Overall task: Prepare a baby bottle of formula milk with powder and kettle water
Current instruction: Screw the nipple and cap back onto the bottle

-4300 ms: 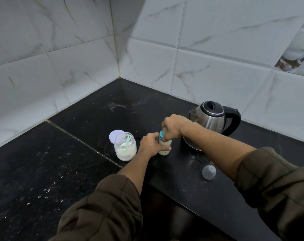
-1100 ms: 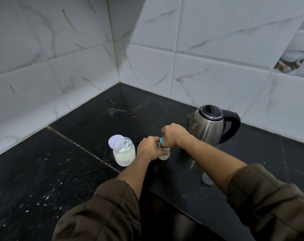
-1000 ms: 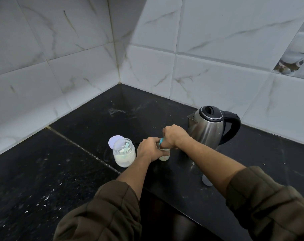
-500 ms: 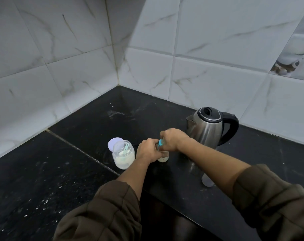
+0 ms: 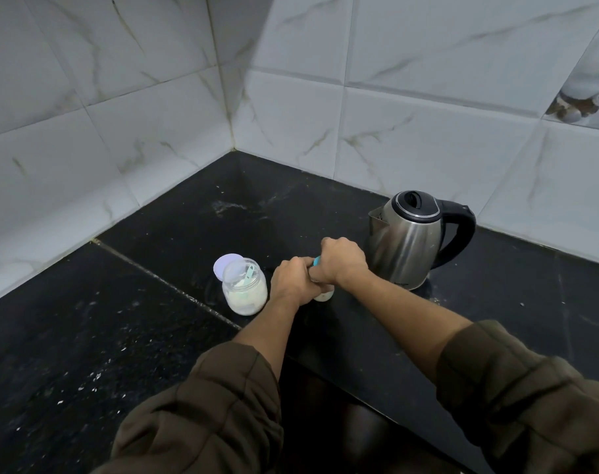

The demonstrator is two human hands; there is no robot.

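Note:
A small baby bottle with milky contents stands on the black counter, mostly hidden by my hands. My left hand grips its body. My right hand is curled over its top, where a bit of teal collar shows. Left of the bottle sits an open glass jar of white powder with a pale green scoop inside. A steel kettle with a black handle stands just behind my right hand.
The jar's round pale lid lies behind the jar. White marbled tile walls meet in a corner behind the counter. The counter's front edge runs under my forearms. White specks dot the counter at the left.
Both hands have stayed on the bottle. The view has shifted a little, and the clear cap seen earlier near my right forearm is now hidden.

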